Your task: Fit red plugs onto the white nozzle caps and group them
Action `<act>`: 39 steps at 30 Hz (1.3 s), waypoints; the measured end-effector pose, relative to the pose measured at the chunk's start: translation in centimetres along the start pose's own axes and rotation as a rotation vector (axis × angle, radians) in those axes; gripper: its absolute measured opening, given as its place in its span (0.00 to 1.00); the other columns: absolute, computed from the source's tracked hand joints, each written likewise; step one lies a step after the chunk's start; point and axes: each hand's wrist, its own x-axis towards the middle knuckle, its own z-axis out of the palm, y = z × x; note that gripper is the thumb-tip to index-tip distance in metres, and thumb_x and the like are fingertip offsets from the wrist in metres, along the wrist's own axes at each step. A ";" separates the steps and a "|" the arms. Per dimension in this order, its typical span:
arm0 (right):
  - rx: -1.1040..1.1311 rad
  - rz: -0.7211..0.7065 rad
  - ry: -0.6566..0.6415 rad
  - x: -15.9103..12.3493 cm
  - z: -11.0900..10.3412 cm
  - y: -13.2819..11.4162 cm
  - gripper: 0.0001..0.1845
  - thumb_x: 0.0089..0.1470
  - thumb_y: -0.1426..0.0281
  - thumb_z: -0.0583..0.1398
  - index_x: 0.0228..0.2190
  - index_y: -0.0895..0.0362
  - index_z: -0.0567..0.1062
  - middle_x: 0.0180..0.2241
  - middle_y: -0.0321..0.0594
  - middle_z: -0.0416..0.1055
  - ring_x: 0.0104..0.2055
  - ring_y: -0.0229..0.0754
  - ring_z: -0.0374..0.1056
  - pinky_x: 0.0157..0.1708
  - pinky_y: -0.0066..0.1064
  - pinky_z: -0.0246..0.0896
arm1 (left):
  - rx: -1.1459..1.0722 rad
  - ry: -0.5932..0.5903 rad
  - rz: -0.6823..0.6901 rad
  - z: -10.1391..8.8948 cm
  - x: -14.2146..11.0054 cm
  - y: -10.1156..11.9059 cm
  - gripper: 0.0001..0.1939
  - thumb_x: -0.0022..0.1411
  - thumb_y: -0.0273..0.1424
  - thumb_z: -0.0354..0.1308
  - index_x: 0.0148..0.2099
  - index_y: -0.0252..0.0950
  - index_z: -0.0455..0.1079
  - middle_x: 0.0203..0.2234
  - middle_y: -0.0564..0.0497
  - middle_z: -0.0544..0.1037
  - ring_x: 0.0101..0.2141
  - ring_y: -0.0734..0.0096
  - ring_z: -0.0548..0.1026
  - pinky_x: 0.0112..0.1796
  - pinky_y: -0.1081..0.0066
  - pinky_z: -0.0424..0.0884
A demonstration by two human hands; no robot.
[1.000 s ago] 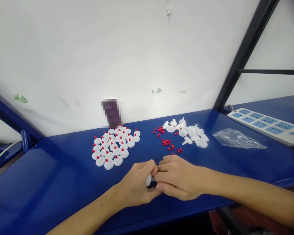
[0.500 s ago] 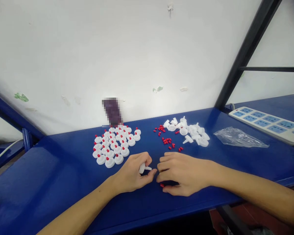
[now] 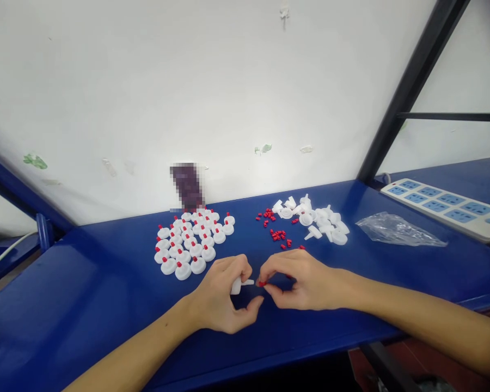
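Observation:
My left hand is closed round a white nozzle cap, its thin spout pointing right and its thumb held apart below. Just right of the spout tip, my right hand pinches a small red tip cap between thumb and forefinger. The red cap and the spout look slightly apart. Beyond my left hand stand several white nozzle caps with red tips, grouped upright on the blue table. Past my right hand lie loose red tip caps and a pile of bare white nozzle caps.
A clear plastic bag lies right of the white pile. Farther right is a white power strip with blue sockets. A pixelated dark object leans on the wall behind the grouped caps. A black metal post rises at the table's back right.
My hands have moved apart from each other. My right hand has turned from palm-down to a pinch, bringing the red tip cap up to the spout. My left hand keeps the white nozzle cap.

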 end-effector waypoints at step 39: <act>0.322 0.310 0.092 0.6 0.2 -0.2 0.05 0.57 0.70 0.63 0.31 0.59 0.78 0.27 0.37 0.76 0.26 0.35 0.69 0.28 0.27 0.66 | 0.186 0.139 0.007 0.2 0.3 0.1 0.14 0.49 0.25 0.58 0.29 0.39 0.52 0.19 0.59 0.58 0.19 0.78 0.56 0.22 0.75 0.51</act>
